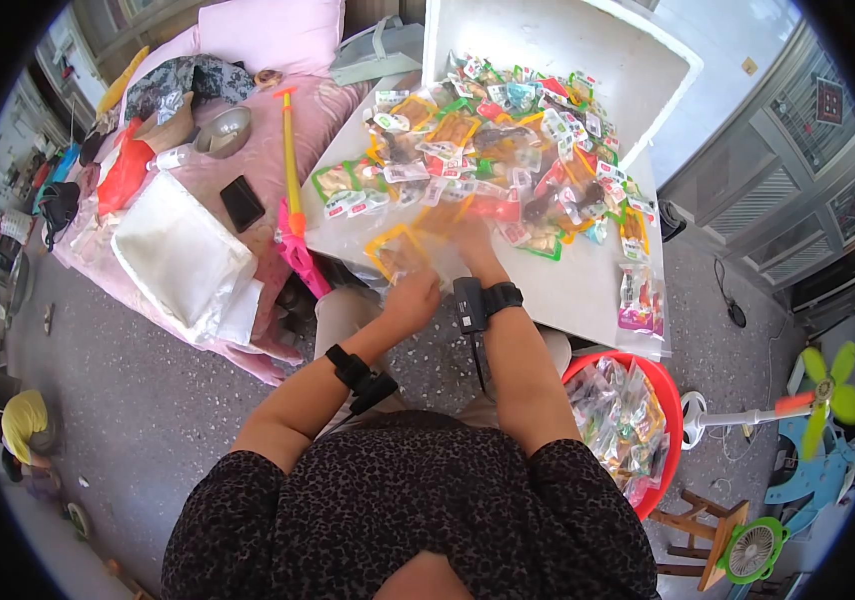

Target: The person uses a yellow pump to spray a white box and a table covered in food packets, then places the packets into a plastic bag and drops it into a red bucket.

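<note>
At the near edge of the white table, my left hand is closed round a clear bag, its fingers bent. An orange-edged packet shows just beyond it, inside or behind the clear film. My right hand reaches over the near side of the packet pile, smeared by motion, so its fingers and anything in them cannot be made out. The pile holds several small colourful packets and spreads across the table.
A white foam box lies behind the pile. To the right stands a red tub of bagged packets. At left, a pink-covered bed bears a white foam lid and a metal bowl. A fan is farther right.
</note>
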Tool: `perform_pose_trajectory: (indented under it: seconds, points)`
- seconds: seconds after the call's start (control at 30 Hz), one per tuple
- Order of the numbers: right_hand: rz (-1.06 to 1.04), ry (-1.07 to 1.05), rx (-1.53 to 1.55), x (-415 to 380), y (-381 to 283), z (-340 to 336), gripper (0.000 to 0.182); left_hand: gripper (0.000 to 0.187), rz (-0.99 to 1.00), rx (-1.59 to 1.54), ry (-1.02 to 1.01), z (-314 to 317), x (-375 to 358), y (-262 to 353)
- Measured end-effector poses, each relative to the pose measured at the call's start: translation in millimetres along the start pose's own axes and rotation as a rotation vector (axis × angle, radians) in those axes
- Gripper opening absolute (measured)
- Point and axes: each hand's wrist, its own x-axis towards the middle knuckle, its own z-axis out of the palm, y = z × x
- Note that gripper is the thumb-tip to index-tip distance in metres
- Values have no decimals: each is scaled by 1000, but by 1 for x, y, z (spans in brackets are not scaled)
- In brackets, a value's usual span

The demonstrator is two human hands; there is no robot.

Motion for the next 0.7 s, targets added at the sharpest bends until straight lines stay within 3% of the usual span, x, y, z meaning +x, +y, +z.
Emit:
perform_pose_trajectory:
  seconds: [0.17,0.27,0.4,0.57,0.7]
  points:
    - [202,81,144,-25,0,-30,12,6,23,-66,20,0,1,3]
    - [123,127,288,-52,-2,-56,9,6,62,-103,51,7,4,1]
    - [239,120,394,-83,-11,-85,6,6,34,-94,62,17,13,2]
    - [279,118,746,-111,-7,-87,4,6,86,-145,80,24,10,0]
    - [314,151,793,-118,0,-54,7,5,47,-204,119,28,9,3]
